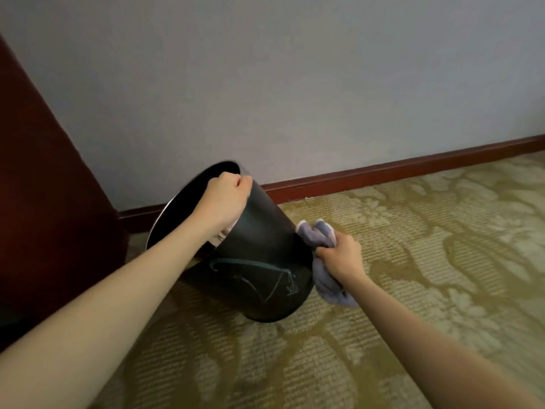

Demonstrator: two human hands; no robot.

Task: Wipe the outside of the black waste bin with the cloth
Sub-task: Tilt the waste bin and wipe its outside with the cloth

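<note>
the bin (259, 261) is tilted on the carpet (413, 261) near the wall (295, 84), its open mouth turned up and to the left toward a dark red cabinet (44, 202), its base down toward the camera. the left hand (227, 199) is curled over the rim at the top and grips it, holding the bin at that lean. the right hand (339, 258) is closed around a bunched grey-blue cloth (321, 240), fingers wrapped tight, and the cloth touches the bin's right side about midway down the wall, with a loose tail hanging below the fist.

judging from this, the wipe is under way rather than finished. the cloth is working the right flank only. the side facing the camera shows pale scribbled marks, a long line and some angular strokes; whether they are dirt or a printed design i cannot tell. the far side against the wall, the left side and the underside of the base are out of sight, so nothing shows whether they are clean. i would guess a good part of the outside is left: turning the bin with the left hand and carrying the cloth round the front and base.
</note>
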